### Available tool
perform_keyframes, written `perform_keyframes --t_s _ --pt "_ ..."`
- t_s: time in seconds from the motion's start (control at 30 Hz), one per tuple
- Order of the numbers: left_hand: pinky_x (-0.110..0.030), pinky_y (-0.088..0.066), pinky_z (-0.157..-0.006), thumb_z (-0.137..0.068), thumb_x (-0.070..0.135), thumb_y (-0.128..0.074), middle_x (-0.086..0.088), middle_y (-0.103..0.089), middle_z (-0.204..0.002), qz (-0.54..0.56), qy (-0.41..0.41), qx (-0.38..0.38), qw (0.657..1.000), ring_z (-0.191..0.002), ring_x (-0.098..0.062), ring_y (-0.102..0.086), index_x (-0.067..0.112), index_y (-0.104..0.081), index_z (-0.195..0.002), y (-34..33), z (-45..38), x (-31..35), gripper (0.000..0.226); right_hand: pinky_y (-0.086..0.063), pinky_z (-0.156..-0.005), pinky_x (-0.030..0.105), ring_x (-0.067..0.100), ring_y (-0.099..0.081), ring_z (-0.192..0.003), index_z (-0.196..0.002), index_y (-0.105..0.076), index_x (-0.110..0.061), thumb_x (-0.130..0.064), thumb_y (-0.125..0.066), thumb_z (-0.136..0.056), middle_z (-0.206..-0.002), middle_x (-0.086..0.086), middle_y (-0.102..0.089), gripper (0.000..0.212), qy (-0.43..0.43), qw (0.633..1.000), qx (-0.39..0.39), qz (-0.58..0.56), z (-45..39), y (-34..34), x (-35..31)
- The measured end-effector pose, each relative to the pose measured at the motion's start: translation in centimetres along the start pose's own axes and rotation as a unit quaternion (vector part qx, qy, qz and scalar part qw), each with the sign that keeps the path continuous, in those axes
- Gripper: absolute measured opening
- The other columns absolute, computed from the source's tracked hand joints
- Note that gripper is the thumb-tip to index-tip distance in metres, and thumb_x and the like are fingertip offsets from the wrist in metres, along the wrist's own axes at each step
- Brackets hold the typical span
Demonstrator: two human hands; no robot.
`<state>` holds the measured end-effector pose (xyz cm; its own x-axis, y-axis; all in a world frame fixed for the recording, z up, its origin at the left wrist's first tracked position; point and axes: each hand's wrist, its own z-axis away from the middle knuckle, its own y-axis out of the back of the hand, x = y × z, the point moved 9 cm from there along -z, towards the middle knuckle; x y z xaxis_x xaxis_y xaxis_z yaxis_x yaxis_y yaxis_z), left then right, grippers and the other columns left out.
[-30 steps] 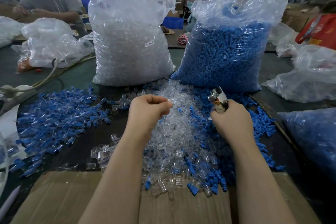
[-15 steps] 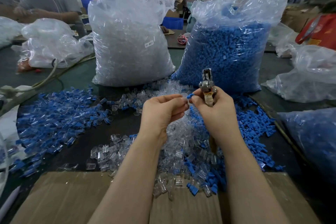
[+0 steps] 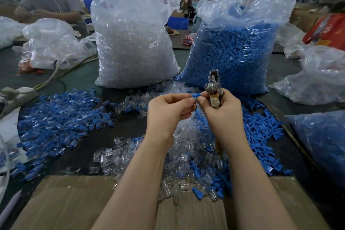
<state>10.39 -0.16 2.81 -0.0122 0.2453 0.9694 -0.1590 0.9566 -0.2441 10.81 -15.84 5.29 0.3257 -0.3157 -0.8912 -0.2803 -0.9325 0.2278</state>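
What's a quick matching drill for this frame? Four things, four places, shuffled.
Things:
1. blue piece
2. metal tool
3. bag of clear parts
4. bag of blue parts

Places:
A. upright behind the hands, on the right
B. gripped in the right hand, tip up
C. upright behind the hands, on the left
D. pinched at the fingertips between the left hand and the right hand

Pairs: 1-D, 2-B, 3-C, 4-A

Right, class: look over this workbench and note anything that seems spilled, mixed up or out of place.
Clear and blue parts lie mixed in one loose heap on the table, and some spill onto the cardboard. Nothing looks damaged.
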Motion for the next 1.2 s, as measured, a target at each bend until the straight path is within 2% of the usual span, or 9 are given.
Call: perform_keyframes --t_s 0.1,0.23,0.37,0.43,0.57,0.73,0.9,1.1,1.2 --pt "-0.026 -0.059 -0.068 -0.079 0.003 -0.077 -0.006 -0.075 -0.072 -0.057 -0.047 0.015 0.997 -0.071 -0.017 -0.074 0.013 -0.074 -0.077 0.0 0.1 0.7 0.011 -0.054 -0.076 0.05 0.022 -0.064 -0.079 -0.08 -0.062 -0.025 -0.02 -0.071 -0.086 -0.077 -0.002 -0.067 0.013 0.007 0.999 0.001 0.036 0.0 -0.1 -0.3" --pt "-0.024 -0.057 -0.065 -0.078 0.003 -0.078 -0.003 -0.074 -0.069 -0.11 -0.095 0.034 0.989 -0.069 -0.015 -0.073 0.016 -0.074 -0.074 0.1 0.1 1.4 0.013 -0.053 -0.074 0.051 0.023 -0.064 -0.076 -0.083 -0.064 -0.018 -0.021 -0.071 -0.085 -0.074 -0.003 -0.066 0.008 0.005 0.998 -0.003 0.062 -0.1 -0.1 -0.4" --pt "-0.039 -0.061 -0.076 -0.076 0.009 -0.08 0.001 -0.075 -0.072 -0.151 -0.128 0.043 0.979 -0.074 -0.017 -0.073 0.02 -0.076 -0.075 0.2 0.3 1.9 0.012 -0.054 -0.073 0.053 0.022 -0.064 -0.073 -0.083 -0.065 -0.02 -0.024 -0.069 -0.083 -0.071 -0.003 -0.066 0.006 -0.008 0.998 -0.025 0.051 0.0 -0.2 -0.3" --pt "-0.04 -0.061 -0.077 -0.075 0.011 -0.081 0.001 -0.074 -0.072 -0.149 -0.131 0.049 0.979 -0.074 -0.017 -0.073 0.021 -0.075 -0.074 0.2 0.4 2.0 0.012 -0.054 -0.074 0.053 0.021 -0.064 -0.074 -0.081 -0.066 -0.024 -0.024 -0.067 -0.082 -0.072 -0.004 -0.068 0.002 -0.018 0.999 -0.035 0.033 0.1 -0.2 -0.2" --pt "-0.037 -0.061 -0.074 -0.079 0.011 -0.08 -0.001 -0.074 -0.069 -0.148 -0.128 0.063 0.979 -0.069 -0.015 -0.072 0.017 -0.074 -0.076 0.6 0.3 1.7 0.008 -0.056 -0.076 0.047 0.015 -0.064 -0.073 -0.079 -0.068 -0.031 -0.016 -0.067 -0.085 -0.076 -0.011 -0.07 0.016 -0.038 0.996 -0.079 0.024 0.0 -0.6 0.0" --pt "-0.034 -0.06 -0.075 -0.081 0.007 -0.078 -0.003 -0.074 -0.07 -0.117 -0.114 0.06 0.985 -0.069 -0.016 -0.073 0.012 -0.072 -0.078 1.1 0.1 1.4 0.009 -0.055 -0.082 0.052 0.027 -0.065 -0.083 -0.086 -0.069 -0.018 -0.02 -0.067 -0.084 -0.079 0.002 -0.07 0.003 -0.066 0.987 -0.134 0.065 0.1 -0.5 1.3" --pt "-0.025 -0.059 -0.071 -0.081 0.003 -0.076 -0.002 -0.073 -0.069 -0.099 -0.119 0.038 0.987 -0.068 -0.014 -0.072 0.013 -0.071 -0.078 0.9 -0.1 1.5 0.012 -0.053 -0.083 0.054 0.033 -0.063 -0.086 -0.093 -0.065 -0.012 -0.039 -0.059 -0.071 -0.085 0.01 -0.069 0.036 -0.066 0.973 -0.19 0.115 0.7 -1.3 1.2" --pt "-0.034 -0.06 -0.078 -0.082 0.001 -0.075 -0.01 -0.074 -0.077 -0.074 -0.118 0.017 0.99 -0.074 -0.02 -0.073 0.01 -0.07 -0.08 0.8 -0.1 1.6 0.011 -0.052 -0.085 0.056 0.033 -0.064 -0.087 -0.095 -0.063 -0.014 -0.03 -0.063 -0.079 -0.087 0.01 -0.069 0.022 -0.061 0.968 -0.216 0.11 0.8 -1.8 1.6" --pt "-0.031 -0.06 -0.077 -0.082 0.001 -0.075 -0.008 -0.074 -0.076 -0.066 -0.115 0.007 0.991 -0.074 -0.019 -0.073 0.011 -0.07 -0.079 0.7 -0.1 1.6 0.012 -0.052 -0.085 0.057 0.034 -0.064 -0.088 -0.096 -0.063 -0.013 -0.022 -0.063 -0.086 -0.089 0.012 -0.069 0.014 -0.057 0.967 -0.221 0.111 0.8 -1.9 1.8"
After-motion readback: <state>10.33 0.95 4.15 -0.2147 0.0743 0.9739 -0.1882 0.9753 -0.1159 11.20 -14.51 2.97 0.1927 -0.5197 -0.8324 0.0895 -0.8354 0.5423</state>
